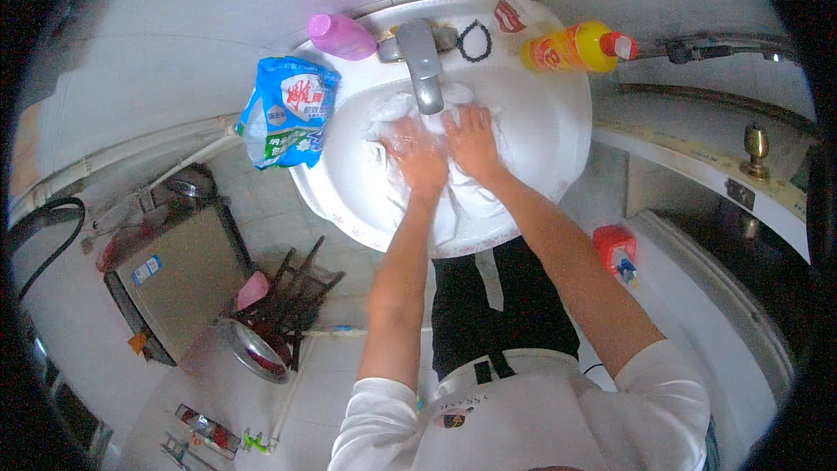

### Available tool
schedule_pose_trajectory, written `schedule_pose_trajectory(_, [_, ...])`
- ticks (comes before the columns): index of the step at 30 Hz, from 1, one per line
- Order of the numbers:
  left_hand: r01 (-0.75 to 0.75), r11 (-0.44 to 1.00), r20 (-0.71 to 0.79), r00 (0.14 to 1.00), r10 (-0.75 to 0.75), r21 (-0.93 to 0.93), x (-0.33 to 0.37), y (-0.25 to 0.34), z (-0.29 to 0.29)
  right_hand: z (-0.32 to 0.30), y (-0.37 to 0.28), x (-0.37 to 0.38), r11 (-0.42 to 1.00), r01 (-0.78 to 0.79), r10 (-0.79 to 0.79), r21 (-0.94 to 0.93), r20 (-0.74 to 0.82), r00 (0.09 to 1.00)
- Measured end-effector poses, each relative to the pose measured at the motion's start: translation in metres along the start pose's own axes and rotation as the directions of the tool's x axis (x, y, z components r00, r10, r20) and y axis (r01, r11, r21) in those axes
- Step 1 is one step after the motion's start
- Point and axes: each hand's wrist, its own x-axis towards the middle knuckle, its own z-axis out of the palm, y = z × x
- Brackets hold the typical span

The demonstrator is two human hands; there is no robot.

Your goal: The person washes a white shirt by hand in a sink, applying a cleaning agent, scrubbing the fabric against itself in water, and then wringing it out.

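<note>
My left hand (417,157) presses down on a wet white cloth (471,199) in the white washbasin (571,135), its fingers apart among water and suds. Beside it, my right hand (473,144) lies on the same cloth with fingers stretched out. The cloth is bunched below the tap and spreads toward the basin's near rim; whether it is a garment cannot be made out. Just beyond my fingers, the grey metal tap (422,61) reaches over the basin. Neither hand is closed around anything.
On the basin's ledge are a pink bottle (342,37), a black bead bracelet (474,41) and a yellow bottle with a red cap (575,47). A blue powder bag (289,112) sits at the left rim. A red container (614,246) stands lower right.
</note>
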Motion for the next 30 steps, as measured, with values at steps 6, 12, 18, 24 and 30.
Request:
schedule_pose_trajectory(6, [-0.024, 0.961, 0.083, 0.995, 0.048, -0.275, -0.014, -0.005, -0.039, -0.074, -0.015, -0.013, 0.929, -0.120, 0.143, 0.349, -0.042, 0.989])
schedule_pose_trajectory(12, [-0.001, 0.910, 0.033, 0.999, 0.016, -0.414, -0.034, -0.013, -0.082, -0.189, -0.042, 0.052, 0.943, 0.231, -0.064, 0.241, -0.547, 0.834])
schedule_pose_trajectory(18, [0.072, 0.853, -0.012, 0.996, -0.091, -0.517, -0.050, -0.014, -0.095, -0.168, -0.040, 0.060, 0.963, 0.264, -0.193, 0.061, -0.529, 0.826])
schedule_pose_trajectory(24, [0.096, 0.801, -0.023, 0.991, -0.135, -0.591, -0.051, -0.002, -0.103, -0.163, -0.034, 0.043, 0.951, 0.287, -0.196, 0.116, -0.493, 0.848])
schedule_pose_trajectory(30, [0.163, 0.695, 0.008, 0.975, -0.221, -0.700, -0.059, -0.001, -0.116, -0.164, 0.024, -0.039, 0.696, -0.110, 0.530, 0.709, -0.405, 0.745])
